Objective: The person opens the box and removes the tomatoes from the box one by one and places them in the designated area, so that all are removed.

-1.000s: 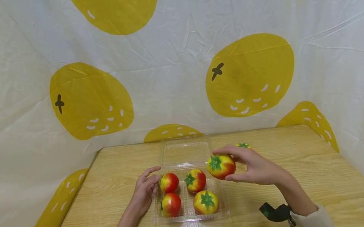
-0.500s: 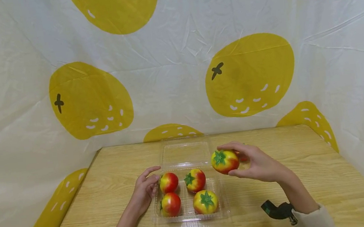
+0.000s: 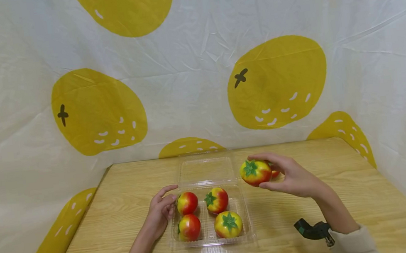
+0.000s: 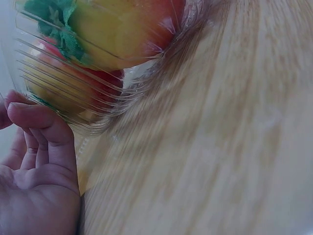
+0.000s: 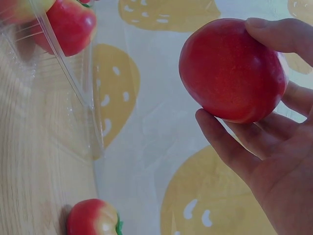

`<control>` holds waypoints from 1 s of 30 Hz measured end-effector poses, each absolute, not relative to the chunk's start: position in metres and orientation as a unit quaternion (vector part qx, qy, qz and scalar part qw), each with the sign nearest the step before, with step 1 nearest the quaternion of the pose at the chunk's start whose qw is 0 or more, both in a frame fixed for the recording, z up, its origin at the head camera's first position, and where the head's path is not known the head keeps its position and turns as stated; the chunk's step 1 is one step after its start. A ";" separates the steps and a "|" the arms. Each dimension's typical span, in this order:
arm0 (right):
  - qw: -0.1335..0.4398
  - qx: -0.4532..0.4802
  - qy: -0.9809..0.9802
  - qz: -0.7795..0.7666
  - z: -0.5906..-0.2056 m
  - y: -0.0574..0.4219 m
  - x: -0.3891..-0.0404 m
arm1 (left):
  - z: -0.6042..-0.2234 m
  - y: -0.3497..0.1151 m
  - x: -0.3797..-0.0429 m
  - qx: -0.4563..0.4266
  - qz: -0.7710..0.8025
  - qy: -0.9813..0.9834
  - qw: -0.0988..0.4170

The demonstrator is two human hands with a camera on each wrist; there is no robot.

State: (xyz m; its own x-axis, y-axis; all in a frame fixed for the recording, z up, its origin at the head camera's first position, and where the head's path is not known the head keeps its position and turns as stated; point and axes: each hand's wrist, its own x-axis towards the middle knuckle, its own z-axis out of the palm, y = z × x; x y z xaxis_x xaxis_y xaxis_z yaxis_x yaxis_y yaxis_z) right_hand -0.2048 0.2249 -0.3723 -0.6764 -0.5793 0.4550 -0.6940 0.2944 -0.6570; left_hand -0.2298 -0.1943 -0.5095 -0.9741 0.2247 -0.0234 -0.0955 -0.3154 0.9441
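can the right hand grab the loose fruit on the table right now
Probably not: the right hand already holds another fruit, so it would likely need emptying first. The loose fruit itself looks uncovered, outside the box.

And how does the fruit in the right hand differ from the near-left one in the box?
Place: the held fruit is up in the right hand; the near-left fruit sits in the box.
Leaves: the held fruit's show nearly whole in the head view; the near-left fruit's, only at its left edge.
Both are red and yellow with green leaves.
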 end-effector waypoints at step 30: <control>0.089 0.337 -0.823 0.449 -0.367 0.254 -0.208 | -0.505 -0.194 -0.229 0.050 0.804 0.584 0.105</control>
State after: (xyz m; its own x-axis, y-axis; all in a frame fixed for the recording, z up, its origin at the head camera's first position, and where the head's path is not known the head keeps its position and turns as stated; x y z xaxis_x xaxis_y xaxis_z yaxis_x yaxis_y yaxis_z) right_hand -0.2075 0.2543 -0.3673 -0.7564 -0.4747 0.4501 -0.6353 0.3692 -0.6782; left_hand -0.2285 -0.1940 -0.5054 -0.9730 0.2272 -0.0416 -0.1099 -0.2966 0.9486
